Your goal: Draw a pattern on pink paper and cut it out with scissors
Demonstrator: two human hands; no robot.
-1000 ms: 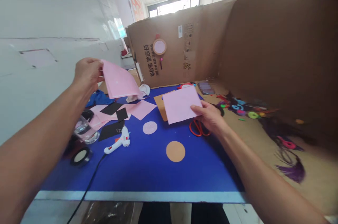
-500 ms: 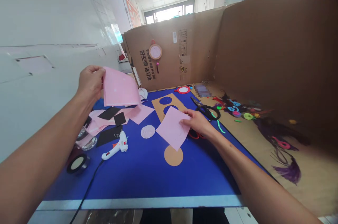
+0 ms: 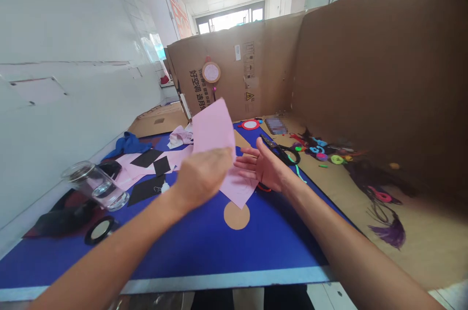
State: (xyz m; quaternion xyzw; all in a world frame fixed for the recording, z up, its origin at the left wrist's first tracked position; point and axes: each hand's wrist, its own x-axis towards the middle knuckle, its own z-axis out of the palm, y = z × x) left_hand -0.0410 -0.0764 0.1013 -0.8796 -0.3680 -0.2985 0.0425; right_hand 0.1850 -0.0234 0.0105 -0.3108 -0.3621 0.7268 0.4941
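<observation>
My left hand (image 3: 204,176), blurred, is closed on a pink sheet (image 3: 212,127) held up over the middle of the blue table. Close to its right, my right hand (image 3: 266,168) is open, palm turned inward and fingers spread, with nothing gripped. A smaller pink square (image 3: 239,192) lies below both hands, its lower corner near a round tan disc (image 3: 237,217). Behind the raised sheet, a tan cutout board (image 3: 240,140) is mostly hidden. Only the tip of a white glue gun (image 3: 165,187) shows beside my left wrist.
Black-handled scissors (image 3: 287,154) lie beyond my right hand. A clear glass (image 3: 97,188) lies tipped at left near a tape roll (image 3: 99,230). Black squares (image 3: 146,158) rest on pink pieces. Colourful trinkets (image 3: 321,149) lie along the right. Cardboard walls (image 3: 270,66) stand behind.
My left hand has brought its pink sheet from the left to the centre. My right hand has let go of the smaller pink square and spread its fingers.
</observation>
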